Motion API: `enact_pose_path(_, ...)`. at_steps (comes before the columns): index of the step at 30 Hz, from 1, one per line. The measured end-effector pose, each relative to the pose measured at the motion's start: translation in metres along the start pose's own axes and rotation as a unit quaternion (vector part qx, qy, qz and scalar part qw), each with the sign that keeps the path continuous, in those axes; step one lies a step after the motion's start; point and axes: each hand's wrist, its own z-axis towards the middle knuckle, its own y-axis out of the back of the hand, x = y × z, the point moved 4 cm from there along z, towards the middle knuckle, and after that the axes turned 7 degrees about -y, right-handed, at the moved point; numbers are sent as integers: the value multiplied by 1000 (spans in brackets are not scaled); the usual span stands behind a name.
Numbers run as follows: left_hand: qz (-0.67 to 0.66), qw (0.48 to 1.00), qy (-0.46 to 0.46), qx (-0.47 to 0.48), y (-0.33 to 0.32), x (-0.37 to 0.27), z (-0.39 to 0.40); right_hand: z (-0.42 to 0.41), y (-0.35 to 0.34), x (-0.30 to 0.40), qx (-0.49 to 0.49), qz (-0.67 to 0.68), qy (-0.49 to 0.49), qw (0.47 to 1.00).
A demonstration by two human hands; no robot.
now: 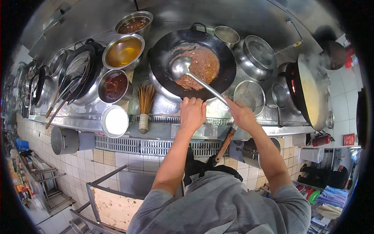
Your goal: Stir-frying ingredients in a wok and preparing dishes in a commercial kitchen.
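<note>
A large black wok [159,68] sits on the stove in front of me, holding a reddish-brown minced mixture [204,65]. My left hand [192,114] is closed at the wok's near rim, where its near handle appears hidden under my fingers. In my right hand [241,114] is the shaft of a steel ladle [204,84], which slants up to the left. The ladle's bowl rests over the left part of the mixture. Its wooden handle end [226,143] sticks out below my right hand, towards my body. A mesh strainer [249,96] lies just right of the wok.
Left of the wok stand metal bowls of yellow oil [124,52], red sauce [113,86] and white contents [115,121], plus a bamboo brush [144,108]. A steaming wok [311,93] stands tilted at the right, beside a small flame. A saucepan [279,96] lies between.
</note>
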Motion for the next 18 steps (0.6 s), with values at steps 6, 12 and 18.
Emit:
enact_pose_path(6, -2, 1000, -3, -1, 0, 0, 0, -43, 31, -40, -9, -165, -54, 985)
enact_pose_path(12, -3, 1000, -5, 2, -1, 0, 3, 12, 9, -47, -66, -66, -62, 994)
enact_pose_path(18, 0, 1000, 1, 6, -3, 0, 2, 36, -17, 8, -58, 21, -77, 995)
